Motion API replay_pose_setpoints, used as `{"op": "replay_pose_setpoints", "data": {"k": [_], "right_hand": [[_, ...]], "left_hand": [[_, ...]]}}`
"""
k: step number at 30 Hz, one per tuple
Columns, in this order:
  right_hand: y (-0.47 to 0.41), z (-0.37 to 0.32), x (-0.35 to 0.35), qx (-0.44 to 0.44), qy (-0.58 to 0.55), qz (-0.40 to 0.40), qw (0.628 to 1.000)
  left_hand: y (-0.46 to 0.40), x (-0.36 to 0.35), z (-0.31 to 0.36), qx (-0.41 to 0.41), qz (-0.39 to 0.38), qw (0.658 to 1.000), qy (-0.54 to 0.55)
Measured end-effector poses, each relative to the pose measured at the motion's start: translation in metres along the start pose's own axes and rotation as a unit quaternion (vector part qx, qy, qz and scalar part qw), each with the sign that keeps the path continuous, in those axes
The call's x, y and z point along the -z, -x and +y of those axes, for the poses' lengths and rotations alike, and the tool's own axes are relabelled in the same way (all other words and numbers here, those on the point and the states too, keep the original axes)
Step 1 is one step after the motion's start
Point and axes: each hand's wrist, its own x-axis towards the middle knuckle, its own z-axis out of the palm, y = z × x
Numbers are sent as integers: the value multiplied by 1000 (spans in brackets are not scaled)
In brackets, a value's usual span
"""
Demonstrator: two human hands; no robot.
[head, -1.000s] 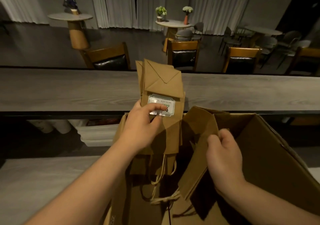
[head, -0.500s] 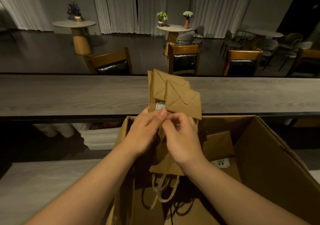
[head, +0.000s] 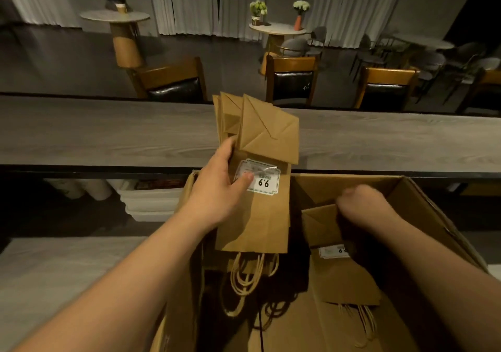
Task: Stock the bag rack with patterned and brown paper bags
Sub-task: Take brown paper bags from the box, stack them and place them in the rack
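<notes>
My left hand grips a fanned stack of flat brown paper bags, held bottom-up over an open cardboard box. The front bag carries a white "9.9" sticker under my thumb, and twine handles hang below the stack. My right hand is down inside the box, fingers closed on the top edge of another brown paper bag with the same sticker. No patterned bags or bag rack are in view.
A long grey wooden counter runs across behind the box. Under it sit white bins. Wooden chairs and round tables with flowers stand beyond. A lower grey surface lies at the left.
My right hand let go of the stack after adding a bag to it and dropped into the box onto another bag. The left hand's stack grew and shifted slightly right.
</notes>
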Motion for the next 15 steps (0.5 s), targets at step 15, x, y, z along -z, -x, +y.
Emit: {"op": "replay_pose_setpoints", "data": {"k": [15], "right_hand": [[-17,59,-42,24,-28,-290,956]], "left_hand": [[-7,-5,-11,-40,6,998,-52]]}}
